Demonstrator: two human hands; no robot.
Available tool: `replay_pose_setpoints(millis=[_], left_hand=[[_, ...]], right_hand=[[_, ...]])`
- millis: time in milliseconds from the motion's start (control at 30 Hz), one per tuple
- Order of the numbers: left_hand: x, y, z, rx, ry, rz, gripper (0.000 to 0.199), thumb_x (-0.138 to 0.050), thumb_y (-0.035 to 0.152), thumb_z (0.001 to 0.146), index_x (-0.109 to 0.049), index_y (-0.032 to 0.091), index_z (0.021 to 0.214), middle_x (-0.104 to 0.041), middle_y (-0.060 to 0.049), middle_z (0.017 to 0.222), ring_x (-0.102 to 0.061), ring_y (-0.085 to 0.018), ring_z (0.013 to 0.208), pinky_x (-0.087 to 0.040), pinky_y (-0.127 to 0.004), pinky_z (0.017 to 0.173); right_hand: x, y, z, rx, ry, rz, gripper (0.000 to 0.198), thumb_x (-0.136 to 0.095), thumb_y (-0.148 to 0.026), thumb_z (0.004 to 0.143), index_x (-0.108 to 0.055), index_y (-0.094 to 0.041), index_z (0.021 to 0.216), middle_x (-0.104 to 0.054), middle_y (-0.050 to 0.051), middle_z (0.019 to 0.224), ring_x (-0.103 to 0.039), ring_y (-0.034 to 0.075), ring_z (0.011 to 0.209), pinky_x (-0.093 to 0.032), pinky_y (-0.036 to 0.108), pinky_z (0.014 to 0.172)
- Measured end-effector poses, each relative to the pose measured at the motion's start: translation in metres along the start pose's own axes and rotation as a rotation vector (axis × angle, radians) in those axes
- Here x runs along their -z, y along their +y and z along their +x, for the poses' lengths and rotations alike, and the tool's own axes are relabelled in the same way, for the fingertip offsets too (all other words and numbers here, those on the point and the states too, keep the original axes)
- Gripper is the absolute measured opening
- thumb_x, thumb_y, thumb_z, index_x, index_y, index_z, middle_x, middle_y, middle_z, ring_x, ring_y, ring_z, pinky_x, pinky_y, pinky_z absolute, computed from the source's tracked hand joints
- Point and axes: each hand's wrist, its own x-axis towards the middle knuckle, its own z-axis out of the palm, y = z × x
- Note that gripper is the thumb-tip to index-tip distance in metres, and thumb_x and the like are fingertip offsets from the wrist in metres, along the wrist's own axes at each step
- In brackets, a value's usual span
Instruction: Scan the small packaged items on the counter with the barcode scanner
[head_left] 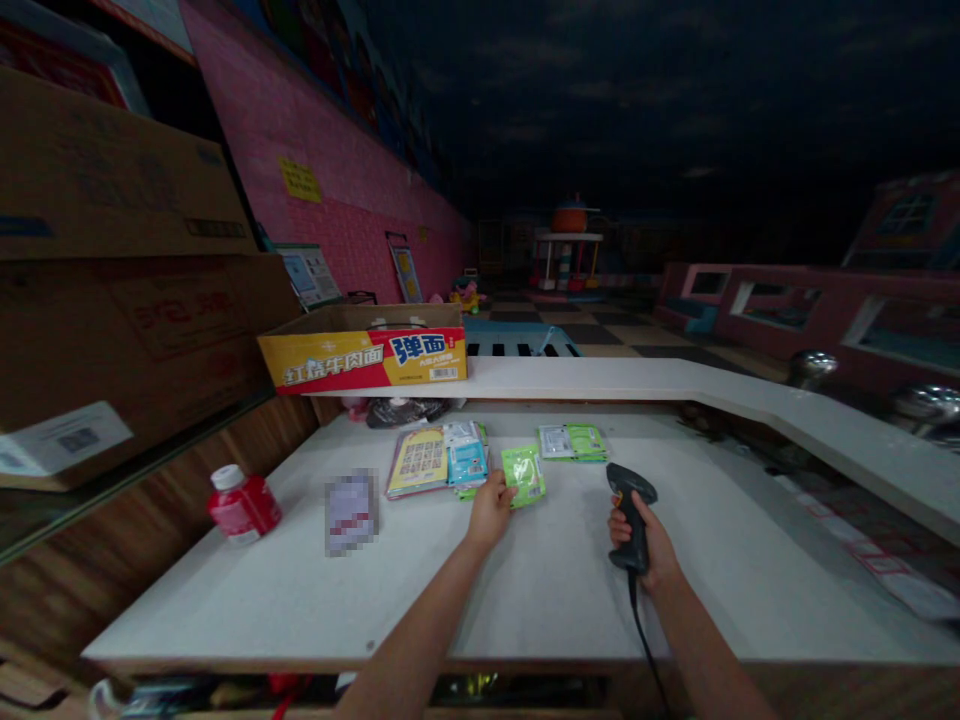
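Note:
My left hand [492, 510] is closed on the lower left edge of a green packet [524, 474], whose face with a small barcode is turned up toward me. In my right hand [651, 545] is a black handheld barcode scanner [632, 510], gripped round its handle, its cable running down past the table's front edge. Left of the green packet lies a pile with a yellow printed packet [420, 460] and a blue packet [468, 462], with green edges showing beneath. More green packets [585, 441] lie behind, between the held packet and the scanner.
A red bottle with a white cap [244, 505] and a blurred-out flat item [351, 512] are on the white table [300, 610] at left. A yellow-red open carton [367, 355] sits on the raised ledge [585, 378]. Brown cardboard boxes [135, 330] are stacked far left.

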Motion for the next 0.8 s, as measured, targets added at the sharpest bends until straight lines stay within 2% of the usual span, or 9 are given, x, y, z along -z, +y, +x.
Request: replay_pose_setpoints(millis=[200,333,500,633,800], left_hand=[[0.003,-0.011,-0.004,-0.036,0.013,0.009,0.005,-0.052,0.021,0.08,-0.055,0.019,0.082,-0.062,-0.001,0.07,-0.06,-0.017,0.068,-0.044,-0.027,0.064],[0.003,-0.012,-0.003,-0.07,0.015,0.017,0.01,-0.05,0.018,0.08,-0.057,0.018,0.087,-0.066,-0.004,0.082,-0.063,-0.019,0.077,-0.046,-0.029,0.071],[0.001,-0.014,-0.004,-0.065,0.008,0.036,0.011,-0.049,0.017,0.082,-0.057,0.018,0.09,-0.066,-0.005,0.085,-0.063,-0.019,0.082,-0.047,-0.03,0.075],[0.0,-0.013,-0.003,-0.038,0.013,0.069,0.012,-0.049,0.016,0.082,-0.057,0.018,0.091,-0.067,-0.005,0.085,-0.063,-0.019,0.081,-0.046,-0.029,0.075],[0.001,-0.005,-0.003,0.022,0.034,0.183,0.01,-0.051,0.016,0.08,-0.059,0.018,0.087,-0.067,-0.005,0.083,-0.062,-0.019,0.079,-0.045,-0.028,0.073]], right_hand=[[-0.01,0.003,-0.009,0.026,0.072,-0.086,0.034,-0.076,-0.041,0.075,-0.058,-0.016,0.088,-0.051,-0.006,0.058,-0.044,0.003,0.042,-0.038,0.012,0.037],[-0.024,0.014,-0.024,0.041,0.135,-0.385,0.036,-0.074,-0.047,0.076,-0.059,-0.017,0.09,-0.055,-0.005,0.056,-0.048,0.007,0.039,-0.04,0.016,0.035],[-0.036,0.033,-0.058,0.012,0.107,-0.684,0.042,-0.074,-0.052,0.074,-0.058,-0.019,0.096,-0.056,-0.005,0.051,-0.047,0.009,0.035,-0.035,0.018,0.031],[-0.041,0.039,-0.079,-0.006,0.106,-0.779,0.042,-0.075,-0.054,0.07,-0.055,-0.02,0.086,-0.055,-0.006,0.049,-0.045,0.009,0.032,-0.033,0.018,0.03],[-0.044,0.036,-0.09,0.002,0.093,-0.838,0.044,-0.071,-0.058,0.071,-0.053,-0.021,0.085,-0.054,-0.007,0.051,-0.045,0.008,0.033,-0.034,0.019,0.031]])
